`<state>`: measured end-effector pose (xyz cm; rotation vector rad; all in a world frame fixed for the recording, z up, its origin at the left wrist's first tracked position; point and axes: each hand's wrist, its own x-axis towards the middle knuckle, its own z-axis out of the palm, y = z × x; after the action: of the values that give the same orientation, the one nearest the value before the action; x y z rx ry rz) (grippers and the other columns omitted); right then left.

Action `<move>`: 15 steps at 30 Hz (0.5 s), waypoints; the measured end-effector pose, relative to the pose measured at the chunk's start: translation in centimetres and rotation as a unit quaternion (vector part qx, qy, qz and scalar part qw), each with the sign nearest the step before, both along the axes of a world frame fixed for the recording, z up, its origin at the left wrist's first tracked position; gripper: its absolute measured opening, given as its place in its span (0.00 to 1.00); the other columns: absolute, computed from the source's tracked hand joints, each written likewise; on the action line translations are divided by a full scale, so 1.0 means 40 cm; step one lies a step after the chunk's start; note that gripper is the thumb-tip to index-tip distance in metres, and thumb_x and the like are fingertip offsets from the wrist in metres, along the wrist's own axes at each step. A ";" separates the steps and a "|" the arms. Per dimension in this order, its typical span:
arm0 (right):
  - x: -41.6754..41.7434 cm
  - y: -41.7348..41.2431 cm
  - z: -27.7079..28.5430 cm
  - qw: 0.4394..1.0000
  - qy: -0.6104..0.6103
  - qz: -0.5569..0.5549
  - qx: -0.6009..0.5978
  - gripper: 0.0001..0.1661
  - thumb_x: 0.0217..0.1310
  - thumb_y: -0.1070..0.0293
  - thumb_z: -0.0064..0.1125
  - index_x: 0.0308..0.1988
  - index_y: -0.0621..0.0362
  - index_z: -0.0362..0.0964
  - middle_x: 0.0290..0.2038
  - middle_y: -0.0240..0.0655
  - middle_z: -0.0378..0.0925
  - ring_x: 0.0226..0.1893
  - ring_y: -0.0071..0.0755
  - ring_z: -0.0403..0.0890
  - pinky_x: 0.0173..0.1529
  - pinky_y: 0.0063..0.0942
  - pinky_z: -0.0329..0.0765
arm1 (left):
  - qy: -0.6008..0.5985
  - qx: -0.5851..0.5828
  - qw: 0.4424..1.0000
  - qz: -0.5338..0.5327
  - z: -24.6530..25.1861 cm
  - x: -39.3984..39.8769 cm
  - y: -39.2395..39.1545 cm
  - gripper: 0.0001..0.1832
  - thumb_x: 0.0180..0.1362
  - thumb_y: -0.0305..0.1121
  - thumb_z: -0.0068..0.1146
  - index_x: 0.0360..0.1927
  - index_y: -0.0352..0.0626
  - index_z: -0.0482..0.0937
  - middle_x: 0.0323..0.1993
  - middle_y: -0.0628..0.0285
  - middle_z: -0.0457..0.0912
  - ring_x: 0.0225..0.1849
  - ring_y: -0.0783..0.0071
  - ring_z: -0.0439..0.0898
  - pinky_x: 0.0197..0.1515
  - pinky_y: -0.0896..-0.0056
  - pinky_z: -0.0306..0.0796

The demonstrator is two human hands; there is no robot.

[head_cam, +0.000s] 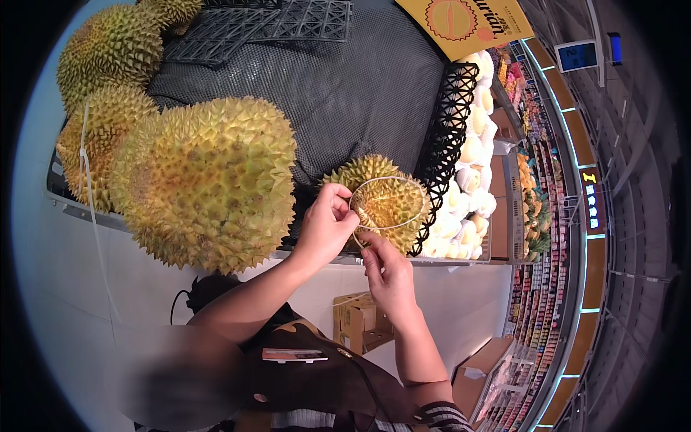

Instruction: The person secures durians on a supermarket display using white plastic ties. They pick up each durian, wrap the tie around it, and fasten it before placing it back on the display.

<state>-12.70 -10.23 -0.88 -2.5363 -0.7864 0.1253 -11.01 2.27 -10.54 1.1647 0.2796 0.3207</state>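
Note:
In front of me my left hand point(330, 220) pinches a thin white cable tie point(386, 177) bent into a loop. Just below, my right hand point(386, 270) grips the tie's tail between thumb and fingers. Behind the loop sits a small yellow-green durian point(391, 202) at the display's near edge; whether the tie touches it, I cannot tell. Left of my hands is a much larger durian point(210, 173). Farther left, another durian point(105, 137) has a white strap point(85, 154) across it, with a long end hanging down.
Black mesh cloth point(334, 86) covers the stand, with black plastic lattice panels point(302, 21) at the back. A black lattice divider point(451, 129) separates pale fruit in foam nets point(467, 178). A yellow printed sign point(459, 27) stands behind. An open cardboard box point(351, 329) is on the floor.

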 end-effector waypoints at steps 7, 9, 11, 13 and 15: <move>0.001 -0.008 -0.020 0.997 -0.051 0.042 -0.030 0.18 0.60 0.74 0.59 0.51 0.57 0.71 0.32 0.45 0.79 0.28 0.48 0.82 0.31 0.39 0.77 | -0.011 0.146 0.988 0.042 0.047 -0.014 0.009 0.19 0.49 0.22 0.60 0.46 0.42 0.71 0.23 0.65 0.75 0.21 0.73 0.78 0.24 0.70 0.72; 0.012 -0.017 -0.013 0.996 -0.076 0.049 0.014 0.18 0.60 0.76 0.60 0.51 0.59 0.71 0.31 0.44 0.79 0.26 0.45 0.81 0.31 0.36 0.77 | -0.037 0.149 0.983 0.101 0.093 -0.017 0.020 0.19 0.48 0.21 0.60 0.46 0.42 0.71 0.23 0.65 0.76 0.21 0.73 0.79 0.25 0.70 0.72; 0.023 -0.012 0.012 0.991 -0.094 0.052 0.082 0.19 0.59 0.78 0.60 0.51 0.60 0.71 0.31 0.41 0.78 0.25 0.42 0.80 0.31 0.34 0.77 | -0.123 0.146 0.975 0.118 0.158 -0.026 0.037 0.18 0.51 0.19 0.59 0.46 0.38 0.72 0.25 0.64 0.78 0.24 0.78 0.80 0.25 0.74 0.73; 0.042 -0.027 0.042 0.987 -0.060 0.042 0.145 0.16 0.62 0.79 0.57 0.51 0.62 0.71 0.31 0.39 0.76 0.24 0.31 0.77 0.32 0.26 0.75 | -0.162 0.087 0.981 0.066 0.193 -0.023 0.033 0.12 0.60 0.22 0.56 0.47 0.36 0.72 0.28 0.65 0.79 0.27 0.80 0.80 0.27 0.77 0.73; 0.079 -0.065 0.066 0.985 0.021 0.026 0.171 0.12 0.66 0.78 0.53 0.49 0.63 0.72 0.30 0.39 0.74 0.24 0.30 0.76 0.31 0.24 0.74 | -0.133 -0.053 0.989 -0.033 0.205 -0.029 0.024 0.09 0.64 0.24 0.52 0.47 0.36 0.72 0.32 0.66 0.79 0.30 0.82 0.79 0.30 0.82 0.71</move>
<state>-9.55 -12.82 1.77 -2.1847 -0.7830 0.0559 -12.15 3.24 -2.34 1.0119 0.0239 0.3938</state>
